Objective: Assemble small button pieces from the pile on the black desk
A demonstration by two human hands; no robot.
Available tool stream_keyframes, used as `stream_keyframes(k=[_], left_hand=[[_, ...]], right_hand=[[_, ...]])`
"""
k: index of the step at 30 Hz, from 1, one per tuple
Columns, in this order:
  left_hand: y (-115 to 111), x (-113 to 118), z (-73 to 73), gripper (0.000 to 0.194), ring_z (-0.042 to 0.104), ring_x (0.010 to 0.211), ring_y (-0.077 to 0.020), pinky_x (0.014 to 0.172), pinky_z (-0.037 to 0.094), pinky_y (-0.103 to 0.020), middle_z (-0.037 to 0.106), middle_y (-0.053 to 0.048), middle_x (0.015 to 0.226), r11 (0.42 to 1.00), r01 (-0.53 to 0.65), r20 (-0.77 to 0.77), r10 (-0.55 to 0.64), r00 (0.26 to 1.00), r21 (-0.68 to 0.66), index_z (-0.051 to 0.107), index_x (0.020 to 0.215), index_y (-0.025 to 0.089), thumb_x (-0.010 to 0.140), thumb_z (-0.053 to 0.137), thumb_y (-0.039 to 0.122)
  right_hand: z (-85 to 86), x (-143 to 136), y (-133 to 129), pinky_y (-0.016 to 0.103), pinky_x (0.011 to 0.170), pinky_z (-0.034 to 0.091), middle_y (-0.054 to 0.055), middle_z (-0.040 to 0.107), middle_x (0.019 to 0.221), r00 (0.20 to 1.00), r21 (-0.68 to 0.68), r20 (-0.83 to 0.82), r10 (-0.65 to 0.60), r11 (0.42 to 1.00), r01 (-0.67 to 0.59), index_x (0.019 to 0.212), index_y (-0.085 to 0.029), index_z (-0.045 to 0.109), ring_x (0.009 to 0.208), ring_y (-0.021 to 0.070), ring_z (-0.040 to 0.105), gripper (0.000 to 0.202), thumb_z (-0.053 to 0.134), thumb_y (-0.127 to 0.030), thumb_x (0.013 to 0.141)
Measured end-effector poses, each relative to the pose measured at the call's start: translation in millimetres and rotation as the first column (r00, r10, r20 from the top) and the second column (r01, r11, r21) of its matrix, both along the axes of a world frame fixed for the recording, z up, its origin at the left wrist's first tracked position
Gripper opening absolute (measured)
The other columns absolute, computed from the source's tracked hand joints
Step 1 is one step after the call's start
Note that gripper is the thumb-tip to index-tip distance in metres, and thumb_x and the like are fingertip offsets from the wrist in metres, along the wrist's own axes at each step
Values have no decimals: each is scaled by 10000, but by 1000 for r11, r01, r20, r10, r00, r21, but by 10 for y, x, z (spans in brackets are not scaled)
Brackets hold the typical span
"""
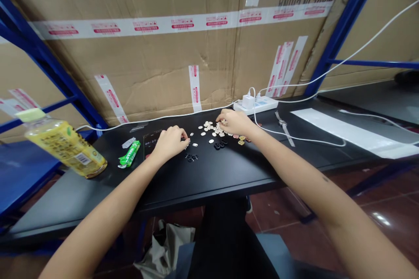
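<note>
Small cream-coloured pieces point(207, 127) lie in a loose heap on the black table point(209, 176). My right hand point(231, 121) is over the right side of this heap, its fingers curled around a few pale pieces. To the left, my left hand point(172, 141) rests beside the phone point(149, 140), fingers bent and drawn together at the tips; what they hold is too small to make out. Just right of its fingertips are two white pieces. Small black parts point(190, 157) lie below it, and black rings point(220, 144) sit below the heap. Yellow and reddish pieces point(241, 140) lie by my right wrist.
A yellow drink bottle point(70, 146) and a green candy wrapper point(130, 154) are at the left. A white power strip point(260, 104) with cables stands at the back. Rightward lie a wristwatch point(284, 127) and a white strip point(347, 133). Cardboard point(157, 61) walls the back.
</note>
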State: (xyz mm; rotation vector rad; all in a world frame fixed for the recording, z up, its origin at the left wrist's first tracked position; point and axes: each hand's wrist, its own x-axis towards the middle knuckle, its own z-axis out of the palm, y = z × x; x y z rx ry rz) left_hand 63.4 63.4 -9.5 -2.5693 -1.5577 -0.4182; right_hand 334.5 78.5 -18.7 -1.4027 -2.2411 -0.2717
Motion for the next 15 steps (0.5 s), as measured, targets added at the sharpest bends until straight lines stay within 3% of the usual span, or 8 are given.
stream_keyframes(k=[6, 15], left_hand=[[54, 7, -72, 273, 567, 989, -322, 878, 401, -471, 641, -128, 992, 998, -18, 33, 20, 999, -60, 686, 833, 187, 821, 548, 423], [44, 75, -130, 282, 568, 999, -313, 882, 399, -469, 644, -122, 997, 998, 2, 68, 2, 998, -61, 656, 845, 179, 862, 501, 414]], right_hand=[[-37, -177, -79, 304, 823, 447, 84, 614, 1029, 957, -19, -81, 279, 959, -282, 1060, -200, 723, 945, 187, 588, 276, 512, -270, 896], [-132, -289, -79, 391, 899, 429, 89, 572, 1115, 941, -84, -9, 339, 937, -339, 1111, -280, 720, 1019, 222, 545, 277, 535, -346, 916]])
